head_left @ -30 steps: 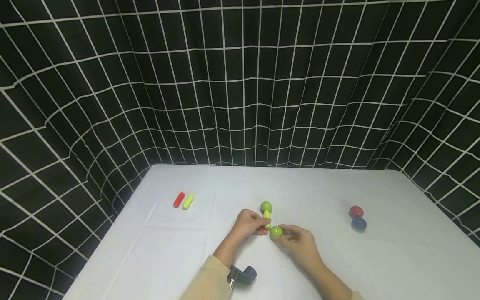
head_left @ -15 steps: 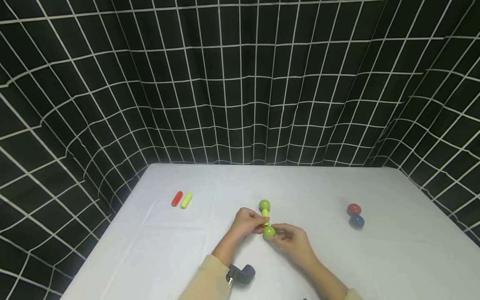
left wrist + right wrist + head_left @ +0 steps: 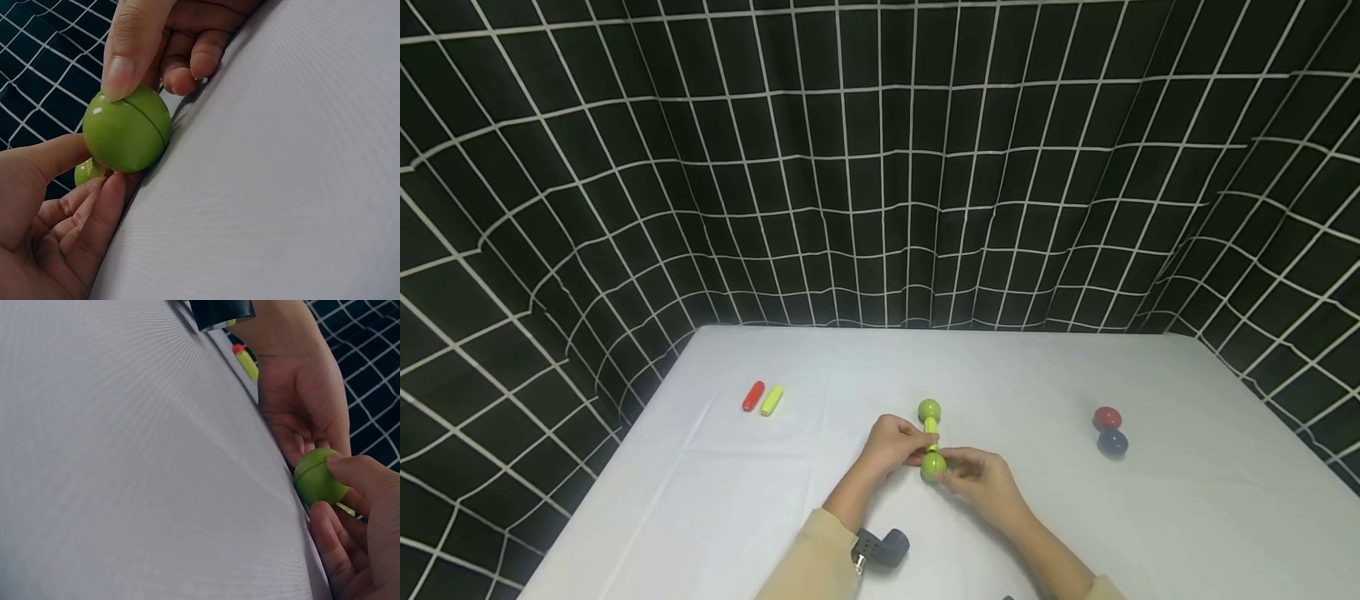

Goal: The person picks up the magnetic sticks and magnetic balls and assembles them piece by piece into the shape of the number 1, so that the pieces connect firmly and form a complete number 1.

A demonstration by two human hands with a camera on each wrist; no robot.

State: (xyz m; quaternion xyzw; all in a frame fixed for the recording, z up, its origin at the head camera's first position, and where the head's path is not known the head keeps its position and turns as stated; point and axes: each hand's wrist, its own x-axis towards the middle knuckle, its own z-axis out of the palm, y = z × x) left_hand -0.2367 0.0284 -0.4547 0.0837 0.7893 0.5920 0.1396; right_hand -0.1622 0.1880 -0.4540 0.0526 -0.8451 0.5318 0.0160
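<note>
My left hand pinches a short yellow stick at the middle of the table. At the stick's far end sits a glossy green ball. My right hand holds a second green ball, with a seam round it, against the near end of the stick. In the left wrist view the right thumb presses on top of this green ball, and the left fingers lie close behind it. The right wrist view shows the same green ball between the right thumb and fingers, low over the cloth.
A red stick and another yellow stick lie at the back left of the white table. To the right, a red ball and a blue ball rest side by side. A black gridded curtain surrounds the table.
My right hand has moved left with the green ball, bringing it from beside the yellow stick to its near end. My left hand keeps its pinch on the stick.
</note>
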